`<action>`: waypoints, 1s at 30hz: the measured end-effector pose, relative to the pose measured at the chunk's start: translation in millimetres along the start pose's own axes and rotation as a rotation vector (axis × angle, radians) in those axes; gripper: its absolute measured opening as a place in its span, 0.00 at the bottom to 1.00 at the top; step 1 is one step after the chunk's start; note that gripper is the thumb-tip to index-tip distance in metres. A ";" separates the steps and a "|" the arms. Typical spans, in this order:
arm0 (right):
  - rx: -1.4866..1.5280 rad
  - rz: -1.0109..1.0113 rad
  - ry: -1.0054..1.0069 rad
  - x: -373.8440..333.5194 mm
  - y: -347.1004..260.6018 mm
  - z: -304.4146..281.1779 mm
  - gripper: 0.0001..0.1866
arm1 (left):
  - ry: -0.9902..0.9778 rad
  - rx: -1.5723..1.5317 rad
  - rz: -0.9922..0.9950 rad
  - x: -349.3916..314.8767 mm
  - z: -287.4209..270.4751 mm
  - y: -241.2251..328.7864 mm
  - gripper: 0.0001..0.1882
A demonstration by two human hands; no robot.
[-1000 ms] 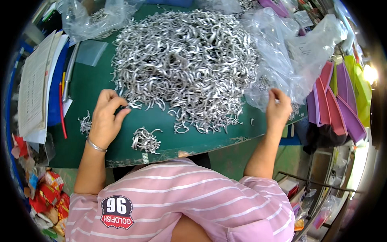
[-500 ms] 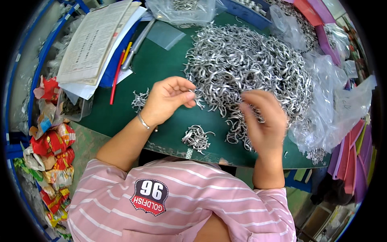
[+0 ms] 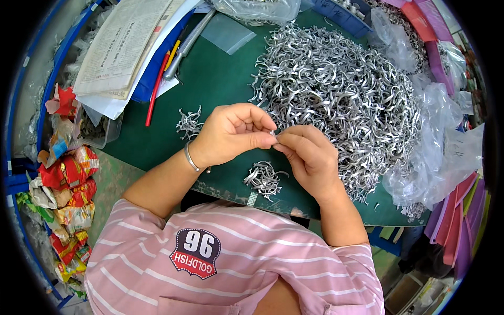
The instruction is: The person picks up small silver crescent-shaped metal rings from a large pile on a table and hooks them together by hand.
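A broad heap of small curved silver metal pieces (image 3: pixel 336 89) covers the middle and right of the green table. At its near left edge my two hands meet. My left hand (image 3: pixel 231 134), with a silver bangle at the wrist, pinches a small curved metal piece (image 3: pixel 272 133) between thumb and fingers. The fingertips of my right hand (image 3: pixel 310 157) are pressed together against the same spot, mostly hiding what they pinch. Below my hands, near the table edge, lies a small pile of the curved pieces (image 3: pixel 262 180). Another small pile (image 3: pixel 189 123) is left of my left wrist.
Newspapers and papers (image 3: pixel 123 47) lie at the back left, beside a red pencil (image 3: pixel 157 89) and a grey tapered tool (image 3: pixel 188 46). A flat clear bag (image 3: pixel 228 34) and a blue bin (image 3: pixel 344 16) are at the back. Crumpled plastic bags (image 3: pixel 430 152) border the heap's right side.
My right hand has come left from the heap to meet my left hand, its fingers closing together. The view has shifted slightly.
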State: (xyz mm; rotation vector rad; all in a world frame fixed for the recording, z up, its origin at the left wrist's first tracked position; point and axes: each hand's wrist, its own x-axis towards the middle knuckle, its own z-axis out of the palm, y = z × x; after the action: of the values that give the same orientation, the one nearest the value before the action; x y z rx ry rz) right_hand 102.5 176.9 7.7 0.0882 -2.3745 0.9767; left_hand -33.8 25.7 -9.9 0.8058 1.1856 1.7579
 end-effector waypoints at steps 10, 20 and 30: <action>0.894 0.726 0.106 -3.7 -0.1 -5.1 0.05 | 0.048 0.384 0.271 -2.1 2.9 3.2 0.05; 0.307 0.175 -0.079 -0.1 -3.8 -11.1 0.08 | 0.418 0.824 0.519 6.8 -6.4 7.0 0.05; 0.184 -0.068 -0.362 -5.8 -3.4 -2.3 0.08 | 0.094 1.137 0.248 7.9 -9.2 -11.2 0.10</action>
State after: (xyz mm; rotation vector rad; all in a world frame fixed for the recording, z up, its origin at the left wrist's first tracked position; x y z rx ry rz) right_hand 109.3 175.1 8.1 0.4462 -2.5747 1.2302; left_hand -41.9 31.3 -23.2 1.5578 2.2574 1.1858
